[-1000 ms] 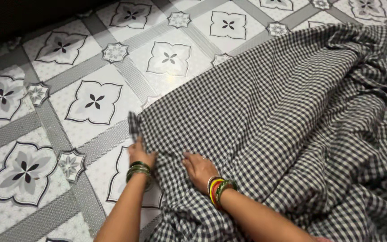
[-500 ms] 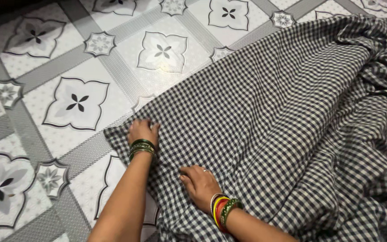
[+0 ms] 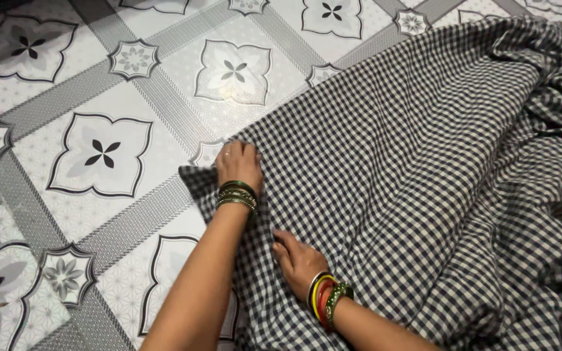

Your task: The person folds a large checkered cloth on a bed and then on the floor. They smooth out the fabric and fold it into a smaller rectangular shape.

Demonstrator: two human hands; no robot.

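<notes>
Both hands, left hand ahead of right hand, I see pressed flat, apart, on the checked cloth over the tiled floor.

Bare tiled floor left; bunched cloth right

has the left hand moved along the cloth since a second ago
Yes. The left hand has slid away from the person along the checked cloth's edge, farther from the right hand, which stays pressed flat on the cloth.

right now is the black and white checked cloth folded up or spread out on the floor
Spread, not neatly folded: the black and white checked cloth lies open across the patterned tile floor, flat near the left hand and right hand, rumpled at right.
</notes>
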